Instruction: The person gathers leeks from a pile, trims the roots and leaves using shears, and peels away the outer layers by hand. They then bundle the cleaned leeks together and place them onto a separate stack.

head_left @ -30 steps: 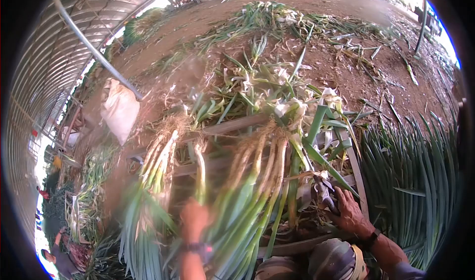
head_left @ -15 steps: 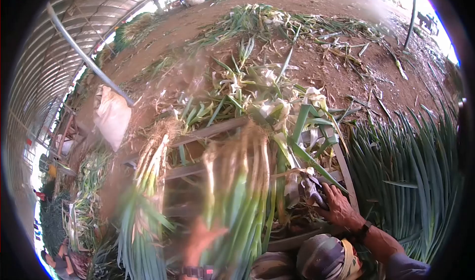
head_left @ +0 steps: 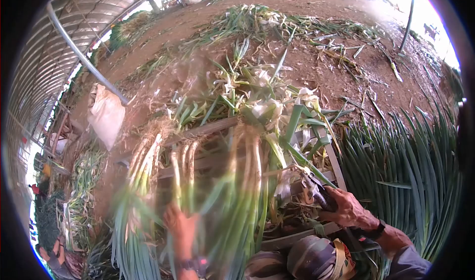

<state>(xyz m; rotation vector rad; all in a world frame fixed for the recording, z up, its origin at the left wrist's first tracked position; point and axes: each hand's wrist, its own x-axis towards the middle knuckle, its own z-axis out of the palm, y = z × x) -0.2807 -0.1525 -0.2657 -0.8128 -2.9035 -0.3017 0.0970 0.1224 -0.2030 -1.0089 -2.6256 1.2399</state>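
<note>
My left hand (head_left: 181, 228), smeared by motion, is closed around a few long green onions (head_left: 190, 166) with brown roots at their far ends. To its left lies a bunch of trimmed-looking green onions (head_left: 143, 166), and more green onions (head_left: 251, 166) lie to its right, roots pointing away from me. My right hand (head_left: 349, 208) is wrapped round a dark grey handheld tool (head_left: 316, 191) whose exact kind I cannot make out. Its front end points up and left, beside pale peeled leaves. All the onions rest across a wooden slatted frame (head_left: 208, 128).
Peeled leaves (head_left: 264, 109) are heaped beyond the frame. A dense stack of green onion tops (head_left: 401, 181) stands at the right. A pale sack (head_left: 107, 116) hangs by a slanted metal pole (head_left: 81, 55). My camouflage-clad knees (head_left: 311, 260) are close below. Another person (head_left: 58, 257) is at lower left.
My left hand has moved left and up with a few green onions, apart from those on the right. My right hand stays on the tool, slightly lower and turned.
</note>
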